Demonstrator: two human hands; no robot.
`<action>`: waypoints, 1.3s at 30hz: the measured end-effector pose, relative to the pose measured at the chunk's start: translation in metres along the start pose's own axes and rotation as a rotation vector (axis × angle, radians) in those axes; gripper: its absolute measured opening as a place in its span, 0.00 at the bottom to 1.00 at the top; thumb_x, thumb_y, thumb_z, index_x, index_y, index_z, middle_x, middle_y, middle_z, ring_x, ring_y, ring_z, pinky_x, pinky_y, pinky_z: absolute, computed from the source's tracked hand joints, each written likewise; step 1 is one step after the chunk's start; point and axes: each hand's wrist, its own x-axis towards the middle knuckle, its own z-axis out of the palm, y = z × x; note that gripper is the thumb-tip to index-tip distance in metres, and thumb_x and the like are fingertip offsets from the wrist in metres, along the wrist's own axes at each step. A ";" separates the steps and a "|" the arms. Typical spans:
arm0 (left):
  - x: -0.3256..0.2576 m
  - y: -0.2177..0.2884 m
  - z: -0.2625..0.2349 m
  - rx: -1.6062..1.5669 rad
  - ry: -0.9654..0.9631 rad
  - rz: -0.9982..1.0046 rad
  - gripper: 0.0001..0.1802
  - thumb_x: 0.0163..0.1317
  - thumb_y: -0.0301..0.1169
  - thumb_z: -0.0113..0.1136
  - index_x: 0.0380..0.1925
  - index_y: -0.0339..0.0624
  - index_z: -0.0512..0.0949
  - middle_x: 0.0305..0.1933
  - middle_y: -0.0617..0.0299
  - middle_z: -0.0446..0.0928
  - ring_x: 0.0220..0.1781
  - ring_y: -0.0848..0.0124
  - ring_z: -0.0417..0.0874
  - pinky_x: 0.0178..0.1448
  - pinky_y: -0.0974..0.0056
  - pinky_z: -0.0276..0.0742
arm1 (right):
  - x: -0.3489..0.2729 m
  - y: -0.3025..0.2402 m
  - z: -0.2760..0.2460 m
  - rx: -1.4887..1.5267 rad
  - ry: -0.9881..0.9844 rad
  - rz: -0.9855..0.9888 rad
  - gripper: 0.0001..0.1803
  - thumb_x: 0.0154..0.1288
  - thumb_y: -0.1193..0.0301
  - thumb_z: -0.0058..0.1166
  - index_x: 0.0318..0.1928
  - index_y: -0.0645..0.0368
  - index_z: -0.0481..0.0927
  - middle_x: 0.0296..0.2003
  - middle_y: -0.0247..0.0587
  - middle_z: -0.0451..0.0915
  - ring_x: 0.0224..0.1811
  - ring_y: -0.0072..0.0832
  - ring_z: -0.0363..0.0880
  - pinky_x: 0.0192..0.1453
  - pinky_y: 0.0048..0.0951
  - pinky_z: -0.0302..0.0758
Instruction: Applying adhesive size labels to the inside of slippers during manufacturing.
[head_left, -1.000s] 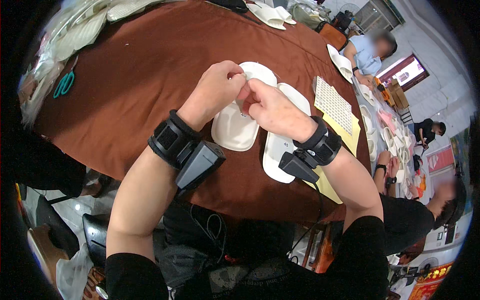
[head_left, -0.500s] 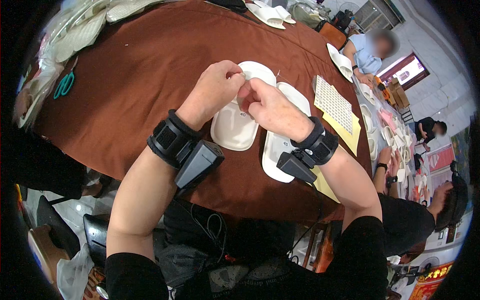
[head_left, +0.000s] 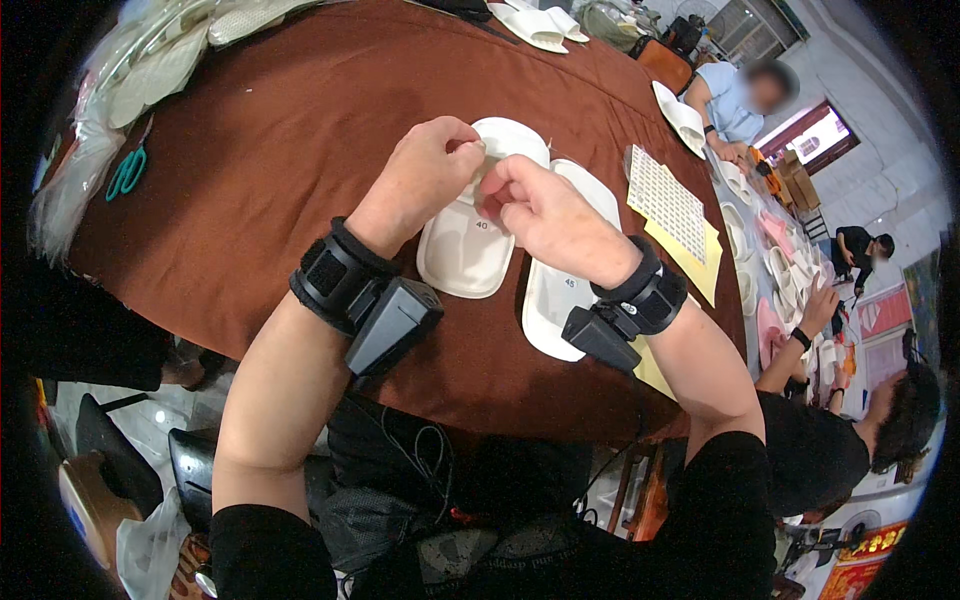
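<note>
Two white slippers lie side by side on the brown cloth, small dark-printed labels on their insoles. Above the left slipper (head_left: 468, 262) my left hand (head_left: 432, 168) is closed, thumb and forefinger pinched; whatever sits between the tips is too small to make out. My right hand (head_left: 548, 212) hovers close beside it, between that slipper and the right slipper (head_left: 556, 312). Its fingers are curled in toward the thumb, and anything in them is hidden. The hands partly cover the left slipper's strap (head_left: 515, 140). A black band with a dark box is on each wrist.
Right of the slippers lies a sheet of small labels (head_left: 668, 205) on yellow paper (head_left: 702, 262). Teal scissors (head_left: 127, 172) and bagged slippers (head_left: 165, 75) are at the left. More white slippers (head_left: 535, 28) stand at the far edge. Co-workers sit at a slipper-covered table (head_left: 745, 235) on the right.
My hands stay over the left slipper, with a slightly wider gap between their fingertips. My right hand has shifted a little rightward. At the right, a co-worker's arm has moved.
</note>
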 end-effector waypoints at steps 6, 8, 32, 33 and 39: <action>0.001 -0.002 0.000 -0.014 0.012 -0.007 0.16 0.65 0.33 0.56 0.45 0.30 0.81 0.42 0.56 0.83 0.45 0.71 0.80 0.50 0.66 0.76 | -0.003 -0.001 -0.003 0.067 0.082 0.005 0.11 0.63 0.79 0.43 0.46 0.64 0.74 0.39 0.45 0.81 0.42 0.34 0.81 0.49 0.34 0.76; 0.001 -0.002 0.000 0.009 0.018 -0.014 0.16 0.65 0.33 0.56 0.45 0.30 0.81 0.42 0.56 0.83 0.45 0.71 0.80 0.50 0.67 0.76 | -0.006 -0.003 -0.006 0.108 0.083 -0.002 0.12 0.63 0.80 0.43 0.47 0.63 0.74 0.40 0.41 0.81 0.39 0.26 0.78 0.44 0.28 0.75; -0.004 0.010 -0.002 -0.029 -0.013 -0.155 0.16 0.68 0.35 0.57 0.47 0.32 0.79 0.40 0.60 0.79 0.40 0.75 0.75 0.45 0.69 0.72 | -0.025 0.059 -0.075 0.059 0.278 0.120 0.18 0.69 0.71 0.59 0.55 0.64 0.74 0.46 0.35 0.78 0.48 0.20 0.76 0.55 0.24 0.74; -0.004 0.011 -0.003 -0.046 -0.020 -0.160 0.16 0.68 0.35 0.57 0.47 0.32 0.79 0.41 0.60 0.79 0.40 0.75 0.75 0.45 0.69 0.72 | -0.025 0.059 -0.075 0.025 0.269 0.085 0.18 0.69 0.71 0.59 0.55 0.64 0.74 0.46 0.35 0.78 0.48 0.20 0.76 0.55 0.24 0.75; -0.004 0.013 -0.002 -0.089 -0.034 -0.213 0.15 0.68 0.34 0.57 0.47 0.33 0.79 0.41 0.61 0.79 0.41 0.75 0.75 0.44 0.69 0.72 | -0.030 0.049 -0.072 -0.036 0.296 -0.017 0.19 0.65 0.68 0.60 0.52 0.66 0.77 0.41 0.41 0.81 0.42 0.26 0.78 0.48 0.29 0.77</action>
